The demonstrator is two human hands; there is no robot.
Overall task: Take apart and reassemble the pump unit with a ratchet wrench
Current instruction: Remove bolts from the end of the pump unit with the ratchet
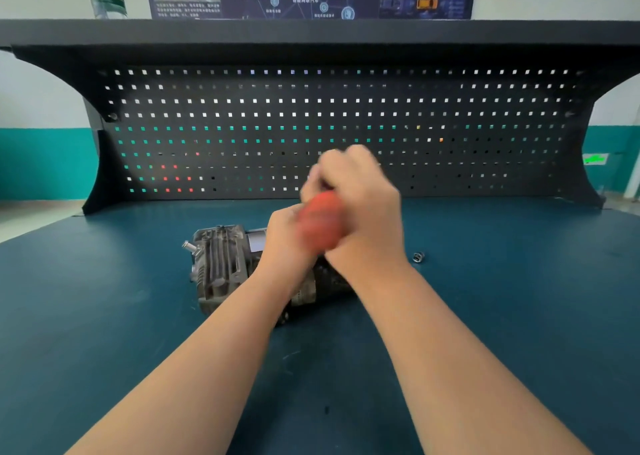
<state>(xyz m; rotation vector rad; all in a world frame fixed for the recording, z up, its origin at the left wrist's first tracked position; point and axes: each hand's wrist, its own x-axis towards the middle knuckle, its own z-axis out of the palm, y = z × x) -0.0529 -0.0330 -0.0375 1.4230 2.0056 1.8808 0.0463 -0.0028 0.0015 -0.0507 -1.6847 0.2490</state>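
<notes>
Lying on its side near the middle of the dark blue worktop (104,316), the pump unit (221,267) shows its finned grey casing and a small metal nipple at its left end, while its right half is hidden behind both wrists. Directly above it, the ratchet wrench (320,221) appears only as a blurred red handle; its head and whatever fastener it meets are out of sight. The right hand (360,198) has its grip clenched around the upper part of that handle, and the left hand (285,233) sits just beside and below it, though the blur makes it impossible to tell whether its grip is wrapped on the handle or merely pressed against it. Neither hand appears to steady the casing, so the likeliest trouble, as I judge it, is the unit skidding or rolling on the smooth worktop under a hard pull, or the tool slipping off the fastener and sending knuckles into the fins. A small loose socket (418,257) lies apart to the right of the forearms, where a swinging arm could knock it away. Behind stands a black pegboard (450,115), holding no tools.
</notes>
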